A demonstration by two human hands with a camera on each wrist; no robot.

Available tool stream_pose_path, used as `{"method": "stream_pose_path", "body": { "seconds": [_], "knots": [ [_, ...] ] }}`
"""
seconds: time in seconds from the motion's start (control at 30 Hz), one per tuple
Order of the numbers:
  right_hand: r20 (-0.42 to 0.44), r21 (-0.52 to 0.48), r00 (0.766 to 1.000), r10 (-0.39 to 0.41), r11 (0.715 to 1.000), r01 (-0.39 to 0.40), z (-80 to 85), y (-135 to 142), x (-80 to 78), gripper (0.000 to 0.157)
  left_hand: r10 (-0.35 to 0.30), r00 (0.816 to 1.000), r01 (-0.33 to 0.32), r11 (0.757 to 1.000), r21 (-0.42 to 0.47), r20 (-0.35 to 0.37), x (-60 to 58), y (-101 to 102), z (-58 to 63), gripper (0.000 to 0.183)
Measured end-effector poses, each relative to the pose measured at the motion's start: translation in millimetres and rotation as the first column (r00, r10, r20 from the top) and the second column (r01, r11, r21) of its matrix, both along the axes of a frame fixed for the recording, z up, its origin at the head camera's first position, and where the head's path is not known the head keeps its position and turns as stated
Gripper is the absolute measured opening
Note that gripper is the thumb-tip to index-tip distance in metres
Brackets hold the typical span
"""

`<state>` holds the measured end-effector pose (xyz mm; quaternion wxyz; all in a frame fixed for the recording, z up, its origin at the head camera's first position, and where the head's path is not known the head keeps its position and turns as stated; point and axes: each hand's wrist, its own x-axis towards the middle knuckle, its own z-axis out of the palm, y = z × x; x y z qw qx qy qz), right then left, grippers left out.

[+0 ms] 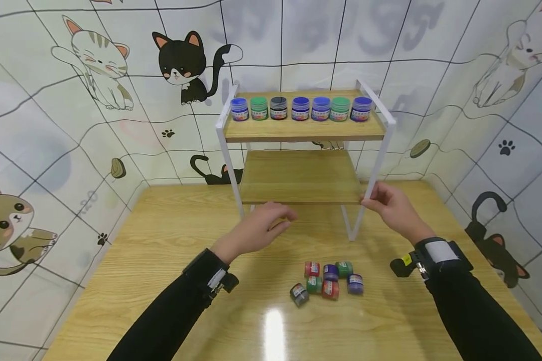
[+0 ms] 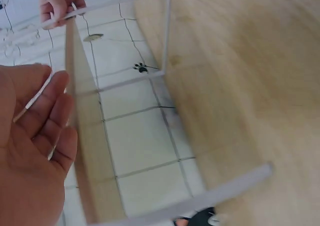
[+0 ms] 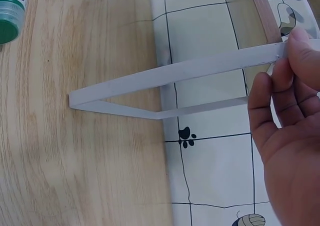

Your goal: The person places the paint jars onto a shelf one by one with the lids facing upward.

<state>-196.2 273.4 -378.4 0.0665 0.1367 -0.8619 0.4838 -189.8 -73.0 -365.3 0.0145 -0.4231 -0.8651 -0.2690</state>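
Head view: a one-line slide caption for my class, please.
Right hand pinches the white shelf frame; seven jars on top, seven on the table.

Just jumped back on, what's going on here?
A person's right hand grips the shelf rack by its right side. Their left hand hovers near the lower shelf, holding nothing. Seven jars line the top shelf; seven loose jars sit clustered on the table in front.
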Motion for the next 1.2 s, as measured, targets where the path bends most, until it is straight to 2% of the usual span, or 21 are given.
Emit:
{"method": "stream_pose_path", "body": {
  "seconds": [0.13,0.2,0.27,0.4,0.5,0.6,0.7,0.8,0.87,1.03,1.2],
  "knots": [
    [0.007,0.041,1.0,-0.009,0.999,0.009,2.1,0.3,2.6,0.013,0.117,0.993,-0.117,0.991,0.061,0.008,4.7,-17.1,-19.4,0.018],
    [0.012,0.07,1.0,-0.014,0.997,0.013,4.2,0.6,4.3,0.015,0.221,0.975,-0.22,0.973,0.071,-0.002,6.8,-25.6,-26.4,0.016],
    [0.013,0.1,1.0,-0.018,0.995,0.017,6.5,0.9,6.1,0.016,0.336,0.942,-0.335,0.938,0.088,-0.004,8.0,-33.6,-31.2,0.014],
    [-0.008,0.164,1.0,-0.025,0.986,0.026,10.4,1.4,9.5,0.017,0.527,0.85,-0.525,0.841,0.129,0.022,5.5,-46.2,-36.5,0.016],
    [-0.016,0.206,1.0,-0.027,0.978,0.029,12.2,1.6,11.5,0.018,0.603,0.796,-0.604,0.781,0.161,0.061,2.2,-53.0,-37.6,0.018],
    [-0.002,0.241,0.999,-0.033,0.97,0.033,13.2,1.5,13.2,0.022,0.646,0.756,-0.653,0.731,0.2,0.106,-0.6,-57.4,-36.6,0.02],
    [0.031,0.266,0.999,-0.039,0.964,0.029,11.9,2.2,15.3,0.025,0.658,0.74,-0.67,0.707,0.225,0.136,-4.3,-59.3,-36.1,0.025],
    [0.06,0.303,0.998,-0.019,0.953,0.0,6.0,3.2,19.2,0.022,0.656,0.744,-0.665,0.706,0.242,0.131,-8.5,-58.6,-37.3,0.031],
    [0.085,0.327,0.996,0.018,0.944,-0.044,-0.5,3.0,22.8,0.016,0.663,0.74,-0.667,0.701,0.252,0.113,-10.8,-57.6,-39.2,0.034],
    [0.148,0.34,0.983,0.111,0.927,-0.156,-17.0,-3.5,32.0,0.01,0.697,0.714,-0.687,0.679,0.258,0.066,-15.1,-51.4,-41.6,0.032],
    [0.14,0.32,0.974,0.176,0.923,-0.213,-25.5,-21.1,38.9,0.012,0.7,0.711,-0.694,0.681,0.233,0.068,-17.3,-44.0,-41.3,0.031]
  ]
}}
